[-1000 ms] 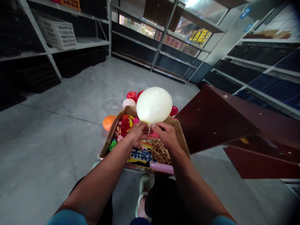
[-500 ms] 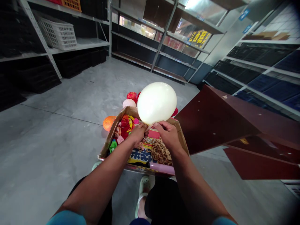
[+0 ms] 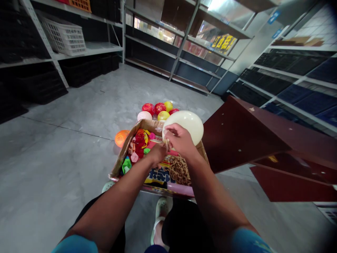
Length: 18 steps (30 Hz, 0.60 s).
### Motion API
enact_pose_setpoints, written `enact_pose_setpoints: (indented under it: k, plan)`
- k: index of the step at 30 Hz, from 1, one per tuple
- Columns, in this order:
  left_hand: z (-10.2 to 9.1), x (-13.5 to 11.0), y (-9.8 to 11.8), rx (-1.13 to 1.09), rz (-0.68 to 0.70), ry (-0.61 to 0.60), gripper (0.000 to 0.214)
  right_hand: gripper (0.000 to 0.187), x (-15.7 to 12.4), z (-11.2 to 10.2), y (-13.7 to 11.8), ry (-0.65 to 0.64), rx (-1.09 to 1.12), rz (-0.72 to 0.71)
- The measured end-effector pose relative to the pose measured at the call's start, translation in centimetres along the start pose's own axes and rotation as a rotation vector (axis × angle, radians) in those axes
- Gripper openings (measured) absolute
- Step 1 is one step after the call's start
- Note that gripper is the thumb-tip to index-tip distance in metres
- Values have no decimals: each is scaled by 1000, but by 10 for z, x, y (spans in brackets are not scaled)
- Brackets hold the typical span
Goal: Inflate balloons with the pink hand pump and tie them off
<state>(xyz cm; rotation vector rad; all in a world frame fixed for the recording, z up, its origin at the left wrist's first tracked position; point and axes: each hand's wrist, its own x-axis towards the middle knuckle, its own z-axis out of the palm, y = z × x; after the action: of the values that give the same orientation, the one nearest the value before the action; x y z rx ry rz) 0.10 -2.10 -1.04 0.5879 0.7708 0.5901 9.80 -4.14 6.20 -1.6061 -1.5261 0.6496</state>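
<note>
My right hand (image 3: 180, 140) keeps its grip pinched on the neck of the cream balloon (image 3: 191, 123), over the far end of the cardboard box (image 3: 125, 151). The balloon's long axis runs left-right, with the neck pointing left. My left hand (image 3: 158, 153) sits just below; I cannot tell whether its grip is closed.

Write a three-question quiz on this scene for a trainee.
1. True or false: the cream balloon lies on the floor, apart from both hands.
2. What fills the left end of the cardboard box? A) limp coloured balloons B) bottles C) tools
3. Fill in: the orange balloon lies on the floor by the box's ___ side.
Key: 1 false, the right hand grips it above the box; 2 A; 3 left.
</note>
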Motion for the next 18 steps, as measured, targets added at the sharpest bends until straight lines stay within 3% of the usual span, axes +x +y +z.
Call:
enact_pose_setpoints:
  k: [3,6,9,11,13,15,18]
  plan:
    - [1,-2,2,65,-123,-113,20,21,27,6,-8,-191,-300,-137]
    - [-1,-1,7,-68,-219,-233,21,23,53,5,-13,-189,-577,-282]
    - [-3,-1,10,-147,-295,-288,18,35,61,-2,-22,-101,-523,-429]
    - [-4,0,10,-192,-318,-323,17,41,48,-8,-27,-54,-378,-475]
    - [-5,0,11,-260,-327,-347,15,32,22,-12,-26,-2,-228,-434]
    - [-6,-1,14,-324,-337,-357,14,14,-12,-12,-12,98,-91,-284]
    - [-7,-5,18,-385,-350,-354,14,33,-55,-1,31,255,255,24]
